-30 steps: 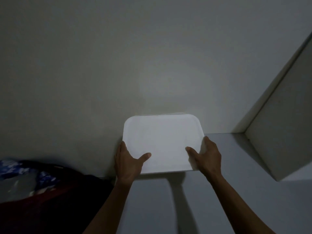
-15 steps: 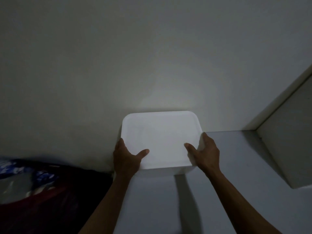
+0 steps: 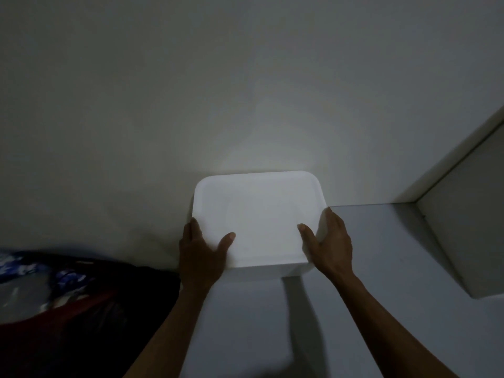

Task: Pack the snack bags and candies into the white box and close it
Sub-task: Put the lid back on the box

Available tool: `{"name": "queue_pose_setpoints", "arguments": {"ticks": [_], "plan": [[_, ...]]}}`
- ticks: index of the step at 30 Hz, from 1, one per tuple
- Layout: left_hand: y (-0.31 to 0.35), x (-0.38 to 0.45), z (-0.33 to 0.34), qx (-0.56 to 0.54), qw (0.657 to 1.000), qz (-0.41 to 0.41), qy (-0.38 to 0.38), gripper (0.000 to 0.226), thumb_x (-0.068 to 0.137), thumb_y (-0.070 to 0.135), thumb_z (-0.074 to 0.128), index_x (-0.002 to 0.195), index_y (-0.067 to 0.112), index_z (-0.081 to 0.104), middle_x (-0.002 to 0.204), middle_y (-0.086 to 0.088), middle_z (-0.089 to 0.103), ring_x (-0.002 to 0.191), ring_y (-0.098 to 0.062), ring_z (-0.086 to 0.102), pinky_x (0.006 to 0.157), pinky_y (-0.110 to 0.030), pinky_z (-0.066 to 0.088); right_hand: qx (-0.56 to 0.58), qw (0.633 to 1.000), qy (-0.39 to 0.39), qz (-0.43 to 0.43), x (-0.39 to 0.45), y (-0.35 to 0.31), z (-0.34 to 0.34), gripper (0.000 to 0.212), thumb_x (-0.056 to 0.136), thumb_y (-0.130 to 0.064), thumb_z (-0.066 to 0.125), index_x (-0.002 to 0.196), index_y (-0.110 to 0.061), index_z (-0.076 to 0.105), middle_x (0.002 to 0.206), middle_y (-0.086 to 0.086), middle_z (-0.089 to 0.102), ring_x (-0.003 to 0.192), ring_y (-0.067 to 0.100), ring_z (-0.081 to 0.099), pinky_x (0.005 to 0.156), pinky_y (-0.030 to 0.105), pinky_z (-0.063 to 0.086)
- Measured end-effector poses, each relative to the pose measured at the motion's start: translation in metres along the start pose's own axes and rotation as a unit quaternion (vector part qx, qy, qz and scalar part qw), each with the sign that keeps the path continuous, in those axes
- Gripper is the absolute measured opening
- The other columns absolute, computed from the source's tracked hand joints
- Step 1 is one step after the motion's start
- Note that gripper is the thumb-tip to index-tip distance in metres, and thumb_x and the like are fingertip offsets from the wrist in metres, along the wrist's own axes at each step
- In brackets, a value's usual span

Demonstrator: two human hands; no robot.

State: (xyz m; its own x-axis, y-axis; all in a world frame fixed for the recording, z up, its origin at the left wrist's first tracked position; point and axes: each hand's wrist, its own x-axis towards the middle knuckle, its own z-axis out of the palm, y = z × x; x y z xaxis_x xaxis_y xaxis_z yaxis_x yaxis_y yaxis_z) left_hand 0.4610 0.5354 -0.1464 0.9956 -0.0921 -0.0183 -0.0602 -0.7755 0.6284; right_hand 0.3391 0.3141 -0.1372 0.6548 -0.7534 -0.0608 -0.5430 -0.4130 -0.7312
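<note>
Hands are holding the white box (image 3: pixel 259 222) from both sides in dim light. The left hand (image 3: pixel 200 252) is clasping the box's left near corner, its thumb lying across the top of the lid (image 3: pixel 261 203) and its fingers wrapping down the left wall, so this grip is closing on the box. The right hand (image 3: pixel 331 241) is mirroring it at the right near corner, thumb resting on the lid and fingers curling around the right wall, also gripping the box. The lid is sitting flat over the box, covering its whole top, and nothing of the inside is showing. The box is standing on a pale grey worktop (image 3: pixel 381 268), with its far edge close against the plain wall (image 3: pixel 218 91) behind it; whether it is touching the wall is hard to tell. Both forearms are reaching in from the bottom edge and casting a shadow on the worktop below the box. To the left, near the left forearm, a dark heap of cloth (image 3: pixel 54 296) with blue, white and red patches is lying in shadow. To the right, well apart from the box, a light panel (image 3: pixel 469 227) is standing upright at an angle on the worktop.
</note>
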Motion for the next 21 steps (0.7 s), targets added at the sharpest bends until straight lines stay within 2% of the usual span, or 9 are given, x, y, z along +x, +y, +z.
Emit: {"name": "queue_pose_setpoints", "arguments": {"ticks": [7, 12, 17, 21], "plan": [[0.000, -0.001, 0.004, 0.034, 0.999, 0.018, 0.028, 0.096, 0.081, 0.063, 0.062, 0.151, 0.007, 0.027, 0.153, -0.014, 0.036, 0.134, -0.037, 0.038, 0.108, -0.043, 0.035, -0.002, 1.000, -0.003, -0.006, -0.002, 0.005, 0.005, 0.083, 0.093, -0.051, 0.057, 0.156, -0.012, 0.019, 0.160, 0.007, 0.027, 0.146, 0.025, 0.029, 0.115, 0.038, 0.026], [-0.003, -0.001, 0.003, 0.020, 1.000, 0.013, 0.016, 0.097, 0.081, 0.066, 0.060, 0.152, 0.010, 0.025, 0.153, -0.013, 0.035, 0.136, -0.035, 0.037, 0.111, -0.044, 0.034, -0.012, 1.000, -0.012, -0.007, -0.003, 0.005, 0.004, 0.082, 0.094, -0.052, 0.054, 0.156, -0.012, 0.017, 0.160, 0.008, 0.026, 0.146, 0.025, 0.028, 0.115, 0.038, 0.026], [-0.008, -0.002, -0.001, -0.015, 1.000, 0.016, 0.003, 0.094, 0.082, 0.064, 0.061, 0.152, 0.011, 0.026, 0.147, -0.017, 0.042, 0.132, -0.036, 0.044, 0.108, -0.044, 0.039, -0.014, 0.998, -0.058, 0.001, -0.003, 0.002, -0.003, 0.083, 0.095, -0.052, 0.051, 0.157, -0.015, 0.009, 0.160, 0.011, 0.024, 0.144, 0.030, 0.030, 0.113, 0.043, 0.030], [-0.008, -0.001, -0.007, -0.035, 0.999, -0.016, -0.014, 0.086, 0.085, 0.059, 0.060, 0.152, 0.016, 0.025, 0.145, -0.018, 0.043, 0.132, -0.037, 0.042, 0.106, -0.047, 0.038, -0.006, 0.995, -0.095, 0.014, -0.008, 0.000, -0.014, 0.087, 0.093, -0.055, 0.052, 0.157, -0.018, 0.008, 0.156, 0.014, 0.030, 0.141, 0.035, 0.034, 0.112, 0.048, 0.035]]}}
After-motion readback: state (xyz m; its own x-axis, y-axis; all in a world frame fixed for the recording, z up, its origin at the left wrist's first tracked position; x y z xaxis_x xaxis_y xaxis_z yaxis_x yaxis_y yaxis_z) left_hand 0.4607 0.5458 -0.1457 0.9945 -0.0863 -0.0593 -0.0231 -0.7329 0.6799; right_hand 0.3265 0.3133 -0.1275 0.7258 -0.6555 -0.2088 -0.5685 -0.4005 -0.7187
